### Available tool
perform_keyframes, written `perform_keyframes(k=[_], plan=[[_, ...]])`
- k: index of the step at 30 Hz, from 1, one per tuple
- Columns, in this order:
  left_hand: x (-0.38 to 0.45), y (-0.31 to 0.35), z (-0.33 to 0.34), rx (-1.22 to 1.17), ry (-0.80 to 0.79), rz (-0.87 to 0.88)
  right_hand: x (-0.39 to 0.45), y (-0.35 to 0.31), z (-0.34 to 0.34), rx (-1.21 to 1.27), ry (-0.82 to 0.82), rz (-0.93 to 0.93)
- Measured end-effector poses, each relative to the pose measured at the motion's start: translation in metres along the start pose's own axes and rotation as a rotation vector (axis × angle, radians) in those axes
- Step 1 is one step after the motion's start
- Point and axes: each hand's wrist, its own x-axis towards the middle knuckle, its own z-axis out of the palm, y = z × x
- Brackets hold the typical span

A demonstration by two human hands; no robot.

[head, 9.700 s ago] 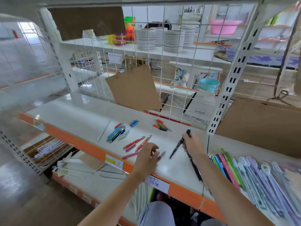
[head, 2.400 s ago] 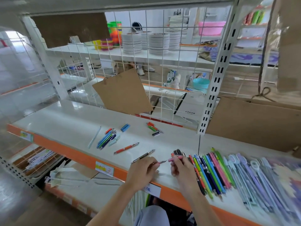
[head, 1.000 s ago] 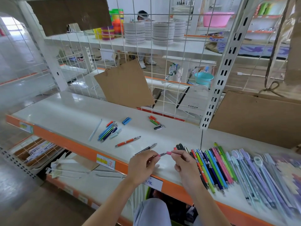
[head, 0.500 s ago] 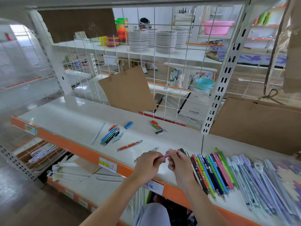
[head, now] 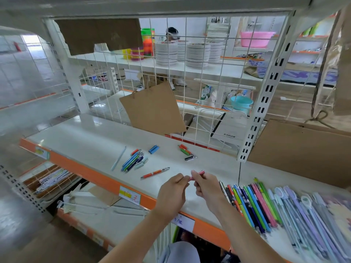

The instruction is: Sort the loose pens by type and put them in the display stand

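We're holding a pink pen (head: pixel 197 175) between both hands over the front of the shelf (head: pixel 91 143), left hand (head: pixel 173 190) pinching the near end and right hand (head: pixel 206 186) wrapped round the middle, with the far end poking out up and to the right. So the pen's long axis is running roughly left-near to right-far, and the sorted row (head: pixel 252 204) is lying just to the right of the right hand, all those pens angled the same way, tips toward the front edge. Guessing the right hand is the one doing the placing since it's way nearer to that row; the pink ones are already sitting in the middle of it between blue and green, so we're probably aiming there, and the pen will need turning to match their slant. Still loose on the shelf: an orange pen (head: pixel 154 172) just left of the hands, a blue bunch (head: pixel 133 161) further left with a pale pen (head: pixel 118 158) beside it, blue caps (head: pixel 153 149) and some small red and green bits (head: pixel 185 149) near the back grid. Nothing is really blocking the way to the right, though the row is packed tight, so squeezing one in could be nudging neighbours out of line. The purple stuff (head: pixel 303 211) past the row is blurry, can't tell what it is.
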Motion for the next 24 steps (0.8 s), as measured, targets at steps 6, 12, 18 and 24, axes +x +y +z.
perform_keyframes(k=[6,12,18,24], plan=[[0.01,-0.013,-0.008,-0.127,-0.026,-0.042,0.016,-0.004,0.0,-0.343,0.014,-0.067],[0.021,-0.069,-0.014,0.141,-0.025,-0.34,0.037,-0.014,-0.024,-1.289,-0.171,-0.178],[0.015,-0.079,-0.008,0.207,-0.076,-0.387,0.059,-0.019,-0.023,-1.428,-0.11,-0.233],[0.014,-0.081,-0.006,0.118,-0.067,-0.349,0.108,-0.026,0.009,-1.209,0.01,-0.369]])
